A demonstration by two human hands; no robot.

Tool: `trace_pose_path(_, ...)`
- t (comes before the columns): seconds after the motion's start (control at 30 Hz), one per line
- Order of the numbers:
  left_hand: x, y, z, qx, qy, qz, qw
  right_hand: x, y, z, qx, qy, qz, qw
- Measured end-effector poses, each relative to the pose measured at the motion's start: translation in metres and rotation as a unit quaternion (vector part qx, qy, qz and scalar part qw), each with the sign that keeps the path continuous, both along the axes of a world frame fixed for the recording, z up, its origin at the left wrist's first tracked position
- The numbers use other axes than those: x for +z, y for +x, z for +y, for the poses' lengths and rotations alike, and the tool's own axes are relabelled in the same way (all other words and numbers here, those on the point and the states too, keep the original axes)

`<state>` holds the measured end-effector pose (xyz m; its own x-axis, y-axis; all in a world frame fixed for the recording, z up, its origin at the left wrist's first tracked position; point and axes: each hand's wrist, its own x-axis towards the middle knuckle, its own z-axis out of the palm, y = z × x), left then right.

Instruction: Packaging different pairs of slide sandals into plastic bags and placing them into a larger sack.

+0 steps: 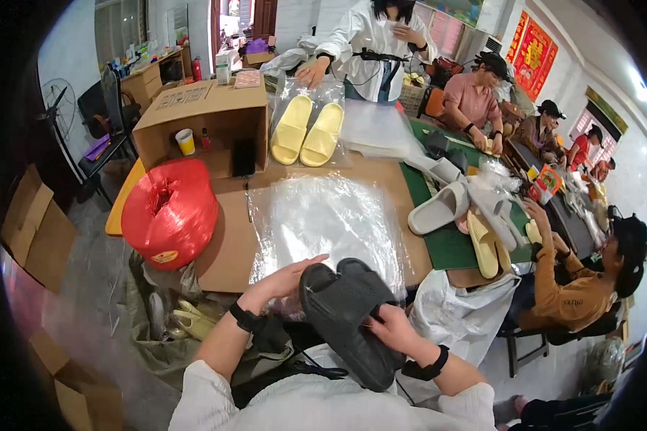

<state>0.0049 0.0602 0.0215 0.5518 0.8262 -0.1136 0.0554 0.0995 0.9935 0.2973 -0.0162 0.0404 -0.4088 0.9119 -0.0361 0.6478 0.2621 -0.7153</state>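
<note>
A pair of dark grey slide slippers (349,312), laid one against the other, is tilted in front of my body. My right hand (395,332) grips the pair at the right side, its fingers partly hidden by the straps. At the toe end my left hand (295,279) holds the pair, with some fingers behind the slippers. Just beyond lies a stack of clear plastic bags (334,215) on the brown cardboard table cover (226,248). Farther off, a yellow pair of slides (305,133) rests on a clear bag, next to a co-worker's hand (313,74).
A red roll of plastic twine (171,215) and an open cardboard box (201,118) with a yellow-white cup (185,141) stand left. Grey slides (438,208) and cream slides (483,244) lie on the green mat (428,244). A white sack (460,302) hangs at the near right edge. Co-workers sit along the right.
</note>
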Motion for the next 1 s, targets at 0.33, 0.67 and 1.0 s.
trace_pose_path(0.33,0.042,0.037,-0.033,0.053,0.388,0.449,0.803,-0.007,-0.005,-0.001,0.040,0.167,-0.128,0.977)
trace_pose_path(0.67,0.054,0.056,-0.045,0.009,0.508,0.319,0.800,-0.030,-0.063,0.062,-0.019,0.236,0.066,0.969)
trace_pose_path(1.0,0.063,0.020,-0.037,-0.050,0.404,0.219,0.887,-0.024,-0.132,0.155,-0.129,0.268,-0.138,0.945)
